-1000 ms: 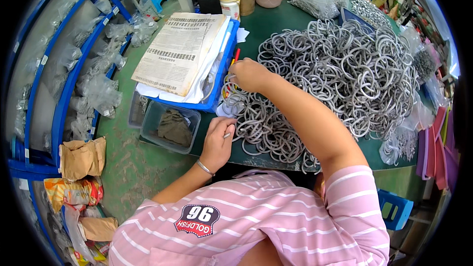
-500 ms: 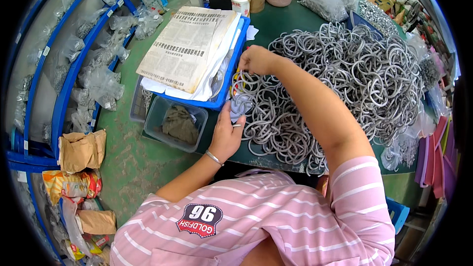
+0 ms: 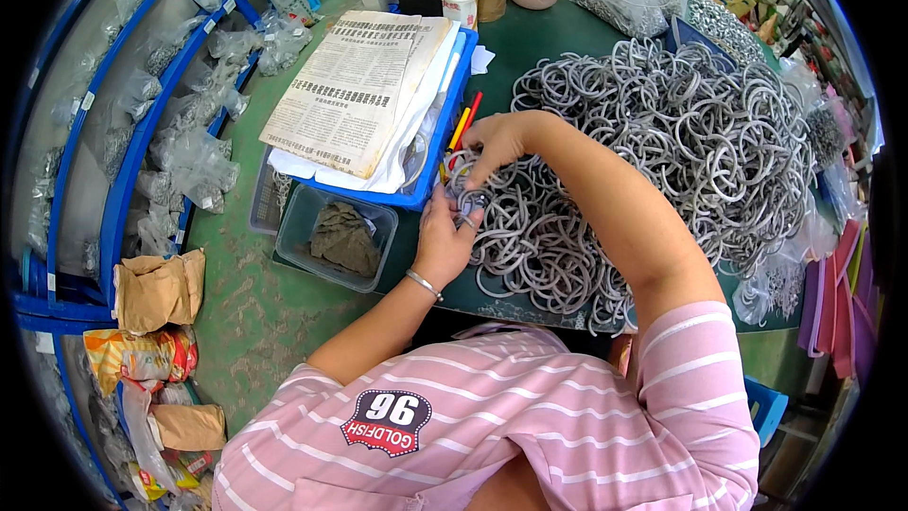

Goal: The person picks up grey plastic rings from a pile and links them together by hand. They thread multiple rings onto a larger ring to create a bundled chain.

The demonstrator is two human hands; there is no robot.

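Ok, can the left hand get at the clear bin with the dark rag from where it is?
Probably yes. The left hand is at the rings, and the clear bin sits open-topped just to its left, with nothing between them.

Matt grey rings (image 3: 662,151) being shown heaped on a smooth green counter (image 3: 549,38).
Yellowed paper (image 3: 355,85) is being carried by a glossy blue plastic tray (image 3: 416,197).

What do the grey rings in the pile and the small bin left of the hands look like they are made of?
The grey rings look like metal with a dull, matte grey finish: thin, stiff, evenly round loops, though coated wire is possible. The small bin looks like clear, slightly cloudy plastic: the grey contents show through its walls.
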